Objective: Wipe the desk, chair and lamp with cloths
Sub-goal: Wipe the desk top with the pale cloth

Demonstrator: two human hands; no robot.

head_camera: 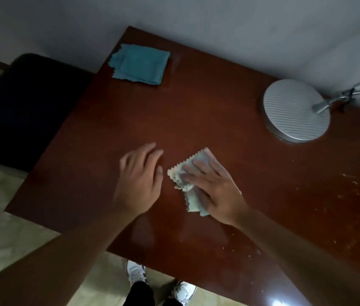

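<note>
Dim room, plain grey wall behind, pale tiled floor below, and a dark red-brown bench (196, 111) pushed into the corner, seen from the head view only. On the near middle of the bench, the right hand (216, 188) laid flat with straight fingers on a pale crumpled cloth (193, 203); a released grip, pressing and not pinching, probably because a flat palm spreads the pressure and lets the cloth slide for wiping. Just beside it, the left hand (140, 180), fingers relaxed and holding nothing, so a released grip too; blurred, close over the wood, contact with the surface impossible to tell, perhaps there for balance. At the far left corner, a folded teal cloth (140, 64), well apart from both hands, likely kept in reserve for another item. At the right, near the wall, the round ribbed base of the lamp (296, 110) with its metal arm going out of view; seemingly untouched. Left of the bench, the dark chair (26, 102), also not attended. Small scratches or crumbs on the right part of the wood, so the wiping of the bench judged as unfinished. Below the near edge, two light shoes (136, 273) on the floor.
</note>
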